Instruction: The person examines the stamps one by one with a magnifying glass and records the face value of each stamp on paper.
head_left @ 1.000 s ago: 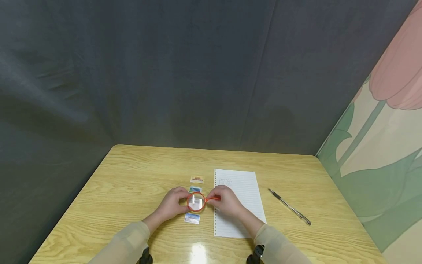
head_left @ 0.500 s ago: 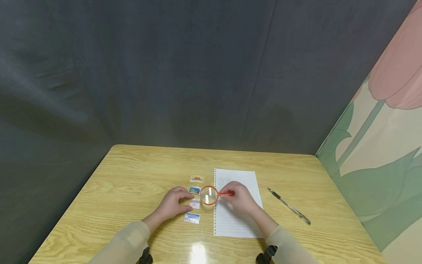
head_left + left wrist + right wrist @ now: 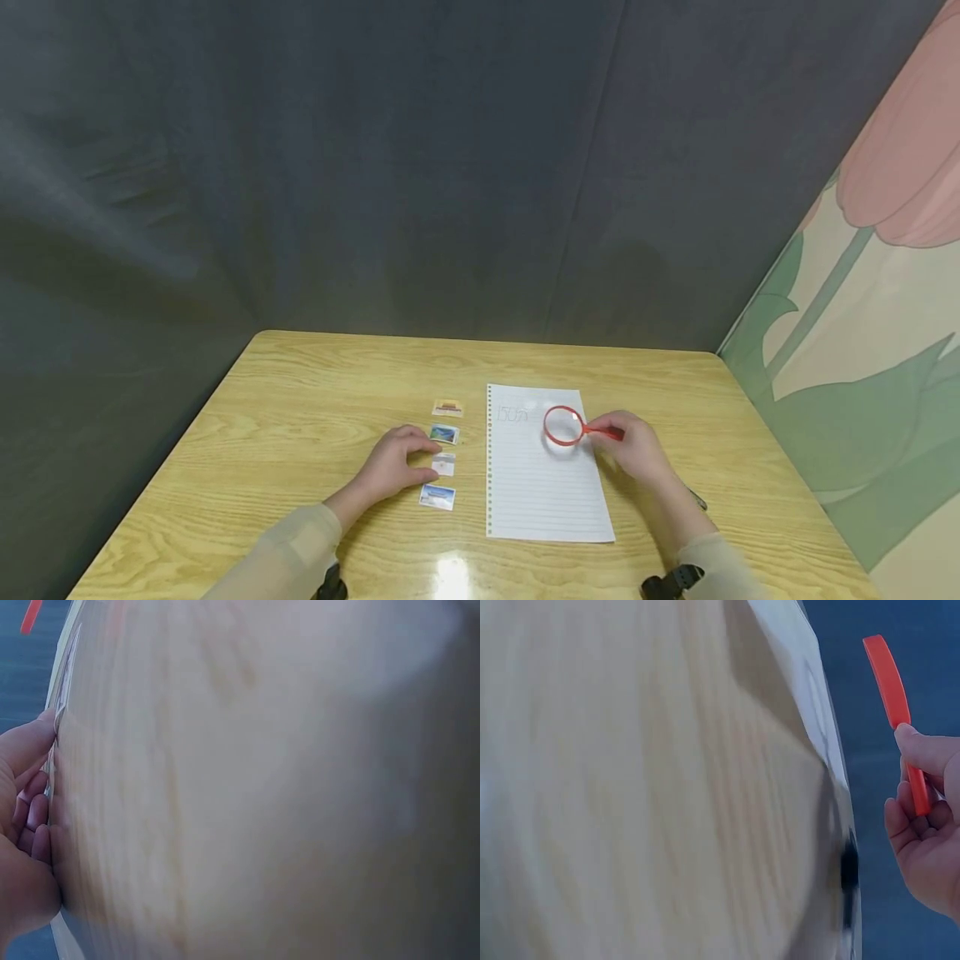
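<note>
Right hand (image 3: 636, 447): pinches magnifier (image 3: 563, 426) over paper (image 3: 550, 500)
Left hand (image 3: 393, 463): spread beside card (image 3: 445, 465)
Magnifier: likely set-down step; wants gentle lowering

head view facing forward-down, close wrist views, shared table (image 3: 337, 417)

The counter (image 3: 315, 400) is yellowish wood grain with rounded far corners and a bright glare toward six o'clock. On it, spaced apart in a column from twelve to six, lie a yellow card (image 3: 447, 407), a green-and-blue card (image 3: 445, 434), a whitish card (image 3: 443, 464) and a blue-and-white card (image 3: 437, 497). At their three o'clock lies a lined sheet (image 3: 540, 492), handwriting toward its eleven; at its four, one end of a pen (image 3: 698, 499) shows.
</note>
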The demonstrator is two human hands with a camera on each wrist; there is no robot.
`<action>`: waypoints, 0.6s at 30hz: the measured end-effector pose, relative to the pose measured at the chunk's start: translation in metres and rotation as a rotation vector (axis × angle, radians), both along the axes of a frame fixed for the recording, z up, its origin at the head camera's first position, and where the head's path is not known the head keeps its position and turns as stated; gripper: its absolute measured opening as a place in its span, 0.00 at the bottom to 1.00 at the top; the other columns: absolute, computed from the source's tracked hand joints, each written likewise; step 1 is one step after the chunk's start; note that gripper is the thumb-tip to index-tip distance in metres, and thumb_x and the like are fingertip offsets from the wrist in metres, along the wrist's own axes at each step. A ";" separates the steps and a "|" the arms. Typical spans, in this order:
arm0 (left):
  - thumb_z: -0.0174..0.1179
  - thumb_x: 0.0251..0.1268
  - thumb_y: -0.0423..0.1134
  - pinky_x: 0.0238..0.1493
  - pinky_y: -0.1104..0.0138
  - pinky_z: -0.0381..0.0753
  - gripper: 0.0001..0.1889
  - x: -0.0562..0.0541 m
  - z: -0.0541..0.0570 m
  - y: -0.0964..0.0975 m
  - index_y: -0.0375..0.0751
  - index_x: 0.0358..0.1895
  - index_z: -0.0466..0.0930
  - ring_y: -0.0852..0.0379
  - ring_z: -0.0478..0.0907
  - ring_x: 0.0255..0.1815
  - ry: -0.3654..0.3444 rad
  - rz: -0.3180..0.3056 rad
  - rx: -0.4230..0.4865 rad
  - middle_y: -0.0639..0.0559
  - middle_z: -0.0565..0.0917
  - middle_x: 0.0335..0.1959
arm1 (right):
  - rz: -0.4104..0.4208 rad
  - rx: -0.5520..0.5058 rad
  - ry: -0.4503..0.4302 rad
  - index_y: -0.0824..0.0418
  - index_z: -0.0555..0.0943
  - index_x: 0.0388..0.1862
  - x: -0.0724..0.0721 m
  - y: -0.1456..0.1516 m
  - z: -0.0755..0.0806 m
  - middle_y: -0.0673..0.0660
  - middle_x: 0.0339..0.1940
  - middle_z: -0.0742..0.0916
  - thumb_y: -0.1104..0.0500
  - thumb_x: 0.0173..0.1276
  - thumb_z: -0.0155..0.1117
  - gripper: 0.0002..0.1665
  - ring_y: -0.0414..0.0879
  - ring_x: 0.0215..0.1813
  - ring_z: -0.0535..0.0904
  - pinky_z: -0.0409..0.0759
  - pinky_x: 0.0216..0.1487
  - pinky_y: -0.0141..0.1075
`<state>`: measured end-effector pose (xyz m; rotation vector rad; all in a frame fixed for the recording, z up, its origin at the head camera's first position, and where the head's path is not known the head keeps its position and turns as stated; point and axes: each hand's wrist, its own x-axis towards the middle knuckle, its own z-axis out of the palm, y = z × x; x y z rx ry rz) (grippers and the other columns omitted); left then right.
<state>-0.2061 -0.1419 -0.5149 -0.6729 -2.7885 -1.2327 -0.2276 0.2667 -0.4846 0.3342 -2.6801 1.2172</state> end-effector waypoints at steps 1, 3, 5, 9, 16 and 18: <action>0.76 0.52 0.40 0.55 0.53 0.78 0.17 0.000 0.000 0.000 0.44 0.47 0.88 0.51 0.76 0.50 -0.002 0.003 -0.001 0.56 0.79 0.47 | -0.013 0.005 -0.002 0.59 0.88 0.35 0.000 0.007 0.001 0.54 0.38 0.86 0.64 0.60 0.74 0.04 0.43 0.40 0.79 0.78 0.39 0.29; 0.76 0.52 0.41 0.55 0.54 0.78 0.17 -0.001 0.000 0.000 0.45 0.47 0.88 0.52 0.76 0.50 -0.002 0.005 -0.005 0.56 0.79 0.47 | -0.043 0.021 0.007 0.60 0.88 0.36 0.001 0.021 0.003 0.55 0.39 0.86 0.64 0.61 0.74 0.04 0.41 0.39 0.78 0.78 0.39 0.29; 0.76 0.52 0.41 0.55 0.54 0.78 0.17 -0.001 0.000 0.001 0.45 0.47 0.88 0.52 0.76 0.50 -0.005 0.006 -0.007 0.56 0.80 0.47 | -0.065 0.033 0.014 0.60 0.88 0.37 0.002 0.036 0.005 0.55 0.40 0.86 0.62 0.61 0.74 0.05 0.39 0.39 0.78 0.78 0.38 0.28; 0.76 0.53 0.41 0.54 0.53 0.79 0.17 -0.002 0.001 0.001 0.45 0.47 0.88 0.51 0.77 0.50 -0.020 0.005 -0.003 0.55 0.80 0.47 | -0.106 0.077 0.009 0.59 0.87 0.39 0.004 0.061 0.007 0.57 0.43 0.85 0.58 0.65 0.71 0.07 0.38 0.40 0.78 0.79 0.39 0.29; 0.75 0.53 0.41 0.54 0.54 0.79 0.17 -0.002 0.002 0.001 0.44 0.47 0.87 0.52 0.77 0.51 -0.035 0.008 0.001 0.57 0.80 0.47 | -0.151 0.098 0.002 0.63 0.87 0.42 0.007 0.095 0.009 0.61 0.44 0.86 0.56 0.67 0.70 0.11 0.33 0.40 0.77 0.78 0.39 0.28; 0.76 0.53 0.41 0.54 0.54 0.79 0.17 -0.001 0.002 0.000 0.44 0.47 0.87 0.52 0.77 0.50 -0.036 0.008 0.002 0.57 0.80 0.47 | -0.159 0.109 0.004 0.63 0.87 0.42 0.007 0.103 0.008 0.61 0.44 0.87 0.57 0.67 0.70 0.10 0.28 0.39 0.76 0.77 0.38 0.26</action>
